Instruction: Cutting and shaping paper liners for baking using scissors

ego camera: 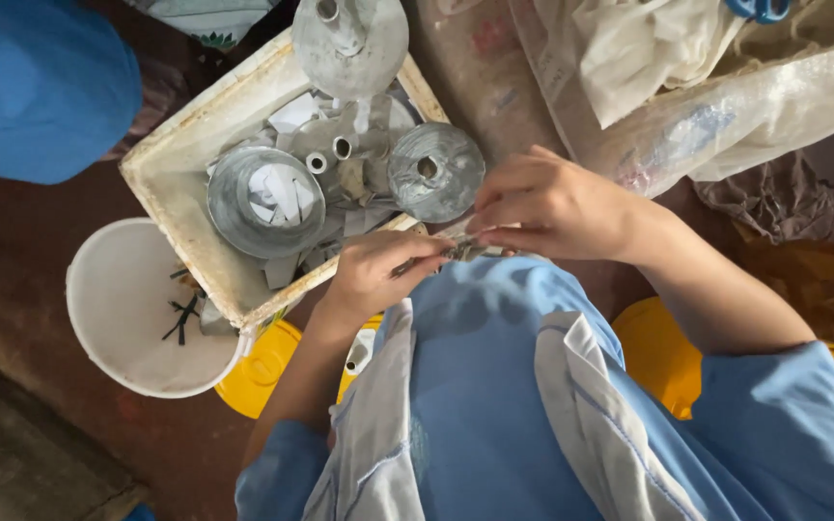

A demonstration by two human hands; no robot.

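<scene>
A small thin grey strip (462, 251) sits between the two hands, just above the blue cloth on the person's lap (494, 386). It is too small to tell what it is made of.

Head view: a white foam box (178, 162) sits on the floor in front of the person. In it lie grey rolls of tape (264, 201), small grey tubes (342, 148) and bits of white paper. A round white bucket (118, 309) stands just beside the box, with a few small dark pieces at the bottom. A yellow round lid (261, 371) peeks out under the bucket.

The left hand (371, 275) has its fingers curled tight, pinching one end of the strip. The right hand (550, 205) has its fingers close together, pinching the other end.
</scene>
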